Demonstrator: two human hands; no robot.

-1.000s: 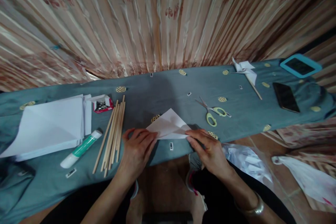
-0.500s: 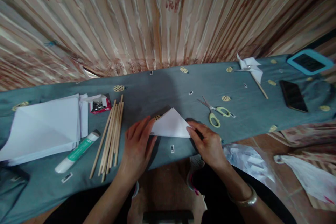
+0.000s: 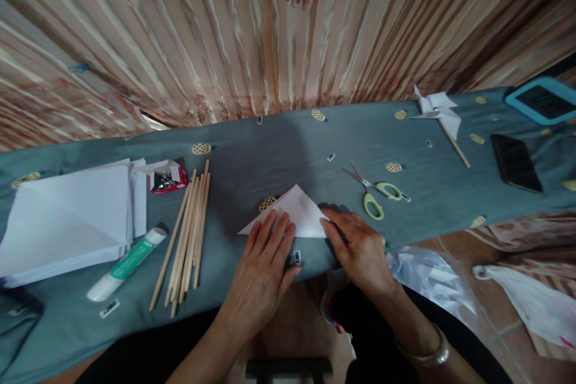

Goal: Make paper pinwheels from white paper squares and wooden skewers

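Overhead, a striped, satiny pink curtain (image 3: 288, 30) hangs behind the long worktop (image 3: 279, 150), which is draped in matte grey-blue cloth dotted with yellow ovals. Near its front edge lies a white paper triangle (image 3: 299, 213), smooth and sharply creased. Both hands press it flat with spread fingers, gripping nothing: the left hand (image 3: 265, 261) covers its near-left part, the right hand (image 3: 357, 249) touches its right corner.

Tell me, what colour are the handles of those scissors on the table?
Pale yellow-green, seen in the head view: the scissors lie just beyond the right hand.
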